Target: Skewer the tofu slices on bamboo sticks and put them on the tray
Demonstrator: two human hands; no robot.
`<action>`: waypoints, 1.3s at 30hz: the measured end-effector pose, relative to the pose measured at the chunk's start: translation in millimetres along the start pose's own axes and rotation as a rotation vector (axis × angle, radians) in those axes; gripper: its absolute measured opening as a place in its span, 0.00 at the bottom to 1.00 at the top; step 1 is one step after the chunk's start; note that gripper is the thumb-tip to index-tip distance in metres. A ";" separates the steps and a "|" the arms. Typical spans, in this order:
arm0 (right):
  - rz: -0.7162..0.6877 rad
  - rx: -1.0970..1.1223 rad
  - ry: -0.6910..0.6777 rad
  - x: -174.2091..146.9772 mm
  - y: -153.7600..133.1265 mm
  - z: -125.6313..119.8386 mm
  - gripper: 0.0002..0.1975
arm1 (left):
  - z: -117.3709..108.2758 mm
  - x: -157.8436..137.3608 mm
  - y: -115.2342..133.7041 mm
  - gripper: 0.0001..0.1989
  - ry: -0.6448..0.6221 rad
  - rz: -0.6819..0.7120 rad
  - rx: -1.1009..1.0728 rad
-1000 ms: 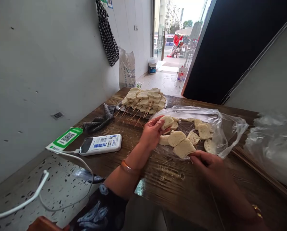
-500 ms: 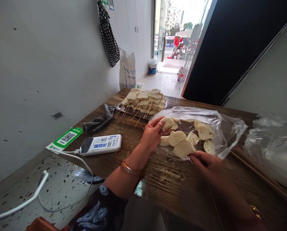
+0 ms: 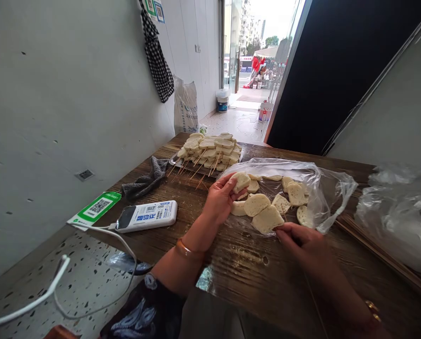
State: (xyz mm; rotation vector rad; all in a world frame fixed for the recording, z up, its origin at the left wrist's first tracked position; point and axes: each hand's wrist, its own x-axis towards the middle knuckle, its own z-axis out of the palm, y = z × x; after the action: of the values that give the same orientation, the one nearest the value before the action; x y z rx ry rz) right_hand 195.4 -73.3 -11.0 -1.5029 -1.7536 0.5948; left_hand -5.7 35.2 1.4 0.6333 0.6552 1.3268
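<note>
My left hand (image 3: 220,197) is closed around a pale bread slice (image 3: 241,181), thumb on top, over the near left side of a clear plastic bag (image 3: 302,170). My right hand (image 3: 304,242) pinches a thin wooden skewer (image 3: 276,229), mostly hidden by the fingers and bread. Two slices, a front slice (image 3: 267,220) and a rounder slice (image 3: 256,205), overlap in line with it and appear to be threaded on it. More loose slices (image 3: 296,193) lie on the bag. Beyond my left hand, a metal tray (image 3: 175,160) bears a high stack of skewered bread slices (image 3: 214,149).
To the left lie a dark grey cloth (image 3: 149,178), a white power bank (image 3: 157,214) with a cable, and a green QR code card (image 3: 99,207). Crumpled plastic bags (image 3: 397,212) and a bundle of long sticks (image 3: 373,242) are at the right of the wooden table (image 3: 238,273).
The view has shifted slightly. Both hands keep their grips, and the slices stay in nearly the same places.
</note>
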 end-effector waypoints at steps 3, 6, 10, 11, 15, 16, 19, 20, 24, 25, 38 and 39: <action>0.007 -0.009 -0.002 0.7 0.8 0.8 0.13 | 0.5 -0.6 -0.5 0.17 -0.009 -0.010 0.003; 0.024 -0.017 -0.010 1.7 1.4 1.5 0.14 | 0.9 -1.6 -1.7 0.18 -0.024 -0.009 0.012; 0.024 -0.018 -0.013 2.1 2.3 2.8 0.14 | 2.3 -3.4 -3.9 0.19 -0.042 0.010 0.033; 0.023 -0.018 -0.013 2.2 2.6 3.4 0.14 | 3.0 -4.0 -4.7 0.20 -0.051 0.012 0.039; 0.032 -0.027 -0.008 2.6 4.1 5.7 0.14 | 7.1 -6.7 -7.8 0.21 -0.054 0.033 0.052; 0.035 -0.029 -0.007 2.7 4.2 5.9 0.15 | 8.0 -7.4 -8.1 0.21 -0.048 0.044 0.058; 0.026 -0.024 0.005 2.5 2.4 5.0 0.15 | 8.9 -8.6 -7.1 0.20 -0.038 0.044 0.055; 0.018 -0.020 0.010 2.4 1.2 4.4 0.15 | 8.6 -8.6 -6.3 0.20 -0.038 0.031 0.046; -0.004 -0.018 0.019 2.4 -3.7 2.5 0.13 | 5.5 -6.9 -3.6 0.19 -0.016 -0.022 0.018; -0.007 -0.018 0.023 2.5 -4.4 2.3 0.13 | 4.9 -6.4 -3.3 0.19 -0.008 -0.028 0.015; -0.002 -0.024 0.000 1.6 -1.8 1.9 0.14 | 5.6 -5.9 -2.4 0.19 -0.004 -0.012 0.015; 0.002 -0.029 -0.002 2.0 -1.0 2.4 0.14 | 6.1 -6.4 -2.8 0.19 -0.012 -0.002 0.022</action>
State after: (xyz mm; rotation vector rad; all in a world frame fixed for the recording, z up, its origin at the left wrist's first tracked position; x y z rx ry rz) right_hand 192.9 -71.3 -11.3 -1.5252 -1.7690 0.5740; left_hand -0.1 28.2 3.8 0.6572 0.6613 1.3149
